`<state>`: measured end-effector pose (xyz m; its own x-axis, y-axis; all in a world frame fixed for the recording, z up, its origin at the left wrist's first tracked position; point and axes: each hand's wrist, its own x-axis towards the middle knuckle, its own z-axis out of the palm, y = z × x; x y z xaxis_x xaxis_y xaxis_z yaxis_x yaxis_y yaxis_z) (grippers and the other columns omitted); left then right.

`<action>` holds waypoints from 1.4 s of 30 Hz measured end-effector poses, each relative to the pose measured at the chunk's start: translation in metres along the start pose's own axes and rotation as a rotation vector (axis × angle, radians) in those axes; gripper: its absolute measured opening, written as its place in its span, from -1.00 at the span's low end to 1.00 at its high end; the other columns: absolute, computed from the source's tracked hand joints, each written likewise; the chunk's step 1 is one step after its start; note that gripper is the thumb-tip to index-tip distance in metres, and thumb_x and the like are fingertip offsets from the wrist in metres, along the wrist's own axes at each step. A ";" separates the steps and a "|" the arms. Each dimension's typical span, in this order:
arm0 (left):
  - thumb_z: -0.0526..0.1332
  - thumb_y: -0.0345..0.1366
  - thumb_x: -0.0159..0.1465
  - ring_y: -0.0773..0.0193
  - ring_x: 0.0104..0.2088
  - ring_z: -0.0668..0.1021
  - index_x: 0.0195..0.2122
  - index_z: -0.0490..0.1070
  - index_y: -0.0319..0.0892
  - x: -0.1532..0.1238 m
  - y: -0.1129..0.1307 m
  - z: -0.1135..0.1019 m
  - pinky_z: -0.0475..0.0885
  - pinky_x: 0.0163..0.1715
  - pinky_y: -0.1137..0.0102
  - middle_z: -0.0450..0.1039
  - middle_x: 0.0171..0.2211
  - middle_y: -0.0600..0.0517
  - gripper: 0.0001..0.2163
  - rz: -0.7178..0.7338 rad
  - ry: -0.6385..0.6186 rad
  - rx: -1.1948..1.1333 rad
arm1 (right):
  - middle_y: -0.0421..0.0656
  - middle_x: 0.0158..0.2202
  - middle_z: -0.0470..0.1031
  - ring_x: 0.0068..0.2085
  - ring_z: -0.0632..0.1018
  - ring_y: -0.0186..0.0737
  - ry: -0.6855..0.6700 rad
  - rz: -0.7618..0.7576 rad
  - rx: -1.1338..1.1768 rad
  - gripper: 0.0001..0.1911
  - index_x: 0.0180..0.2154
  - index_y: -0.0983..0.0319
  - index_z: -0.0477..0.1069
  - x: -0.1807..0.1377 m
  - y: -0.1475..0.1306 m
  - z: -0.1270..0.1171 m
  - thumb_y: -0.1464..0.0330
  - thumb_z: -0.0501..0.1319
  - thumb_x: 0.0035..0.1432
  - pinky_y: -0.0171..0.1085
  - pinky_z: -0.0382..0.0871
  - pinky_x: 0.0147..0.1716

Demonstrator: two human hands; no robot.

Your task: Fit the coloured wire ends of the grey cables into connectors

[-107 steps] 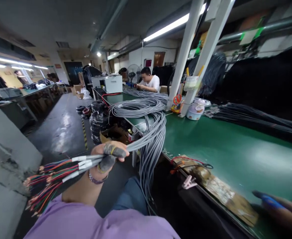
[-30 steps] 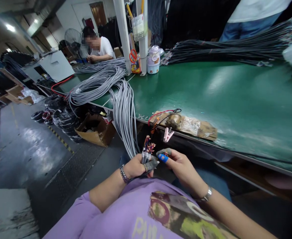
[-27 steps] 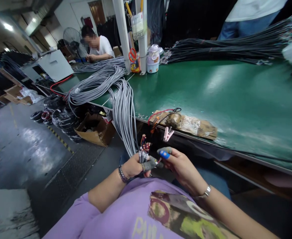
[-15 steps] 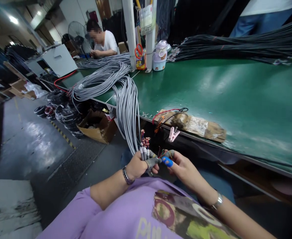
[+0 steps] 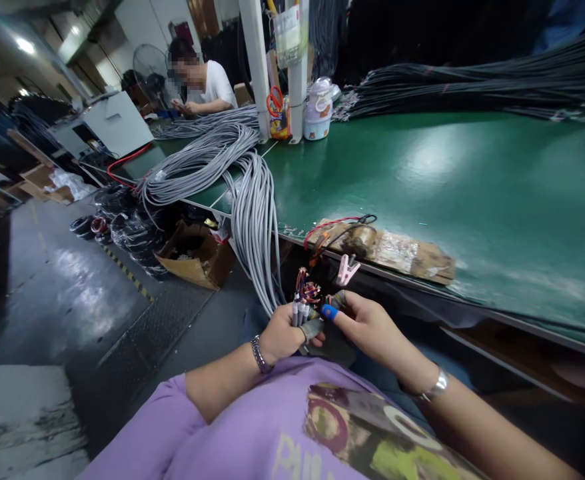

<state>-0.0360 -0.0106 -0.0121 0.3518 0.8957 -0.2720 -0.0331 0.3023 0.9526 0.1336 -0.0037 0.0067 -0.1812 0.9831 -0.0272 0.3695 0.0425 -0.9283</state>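
My left hand (image 5: 283,333) is closed round the ends of several grey cables (image 5: 257,227), held upright in front of my chest. Their stripped coloured wires (image 5: 306,291) fan out above my fist. Grey finger cots cover my left fingertips. My right hand (image 5: 367,324) is closed in a pinch at the wire ends, with a blue cot on one fingertip. The grey cables run up from my fist and over the edge of the green table (image 5: 452,180).
A brown board (image 5: 397,250) with red and black leads and a pink clip (image 5: 345,269) lies at the table edge. Black cable bundles (image 5: 472,83) lie across the far side. A seated person (image 5: 200,77) works further along. Cardboard box (image 5: 192,257) and cable coils sit on the floor.
Earlier my left hand held the cable ends out to the left. Both hands now meet in front of my chest, and my right fingers have closed onto the wire ends.
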 end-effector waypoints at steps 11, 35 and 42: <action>0.42 0.00 -0.09 0.34 -0.63 0.49 -0.47 0.44 -0.32 0.007 0.013 -0.006 0.35 -0.61 0.49 0.49 -0.56 -0.05 -0.57 -0.120 -0.059 -0.085 | -0.21 -0.56 0.43 -0.54 0.38 -0.32 -0.094 0.047 0.251 -0.82 -0.42 0.23 0.39 0.003 -0.005 0.000 0.24 0.19 0.04 -0.36 0.23 -0.58; 0.39 -0.14 -0.06 0.40 -0.69 0.42 -0.56 0.38 -0.28 0.003 0.008 0.009 0.27 -0.67 0.52 0.42 -0.65 0.02 -0.70 0.033 0.270 -0.214 | -0.24 -0.58 0.37 -0.54 0.30 -0.37 0.031 0.155 0.508 -0.67 -0.51 0.24 0.41 0.002 -0.006 0.014 0.14 0.40 -0.18 -0.34 0.20 -0.55; 0.39 -0.13 -0.07 0.39 -0.70 0.42 -0.54 0.41 -0.28 0.004 0.009 0.008 0.27 -0.68 0.52 0.42 -0.65 0.03 -0.70 0.025 0.322 -0.235 | -0.24 -0.57 0.39 -0.55 0.31 -0.36 0.057 0.195 0.550 -0.71 -0.46 0.24 0.42 -0.003 -0.006 0.015 0.16 0.35 -0.14 -0.34 0.20 -0.55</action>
<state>-0.0273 -0.0071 -0.0031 0.0380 0.9490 -0.3130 -0.2641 0.3116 0.9128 0.1178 -0.0094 0.0071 -0.1022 0.9721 -0.2110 -0.1390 -0.2240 -0.9646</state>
